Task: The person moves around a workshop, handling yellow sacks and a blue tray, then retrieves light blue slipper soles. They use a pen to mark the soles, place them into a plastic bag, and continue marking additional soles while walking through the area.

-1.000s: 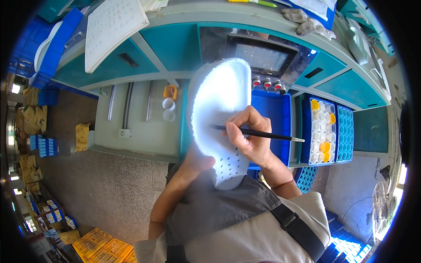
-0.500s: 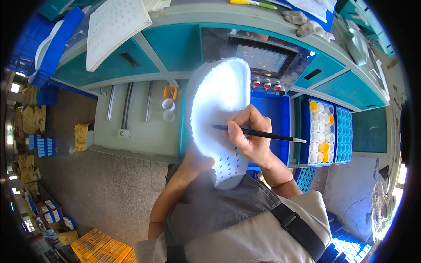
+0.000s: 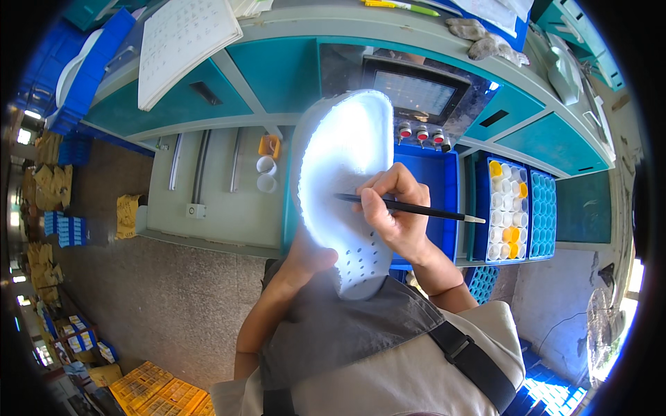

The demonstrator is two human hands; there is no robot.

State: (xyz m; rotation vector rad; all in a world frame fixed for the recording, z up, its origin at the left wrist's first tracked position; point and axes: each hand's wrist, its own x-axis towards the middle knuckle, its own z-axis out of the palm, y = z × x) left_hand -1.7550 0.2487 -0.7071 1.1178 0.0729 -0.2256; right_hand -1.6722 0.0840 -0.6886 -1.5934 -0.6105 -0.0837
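A white curved scoop-like tray rises in front of me, brightly lit in its upper part, with rows of small round holes at its near end. My left hand grips its lower left rim, the thumb showing over the edge and the fingers hidden underneath. Pinched in my right hand is a slim black pen-like tool with a pale rear end. The tool's dark point lies over the middle of the tray; whether it touches the surface I cannot tell.
Behind the tray are a screen panel and red-capped buttons. To the right stand a blue bin and a rack of white and yellow cups. Leftward, two white cups rest on the bench by metal rails.
Very little differs. The tray and both hands have shifted slightly, and the tool keeps almost the same place over the tray.
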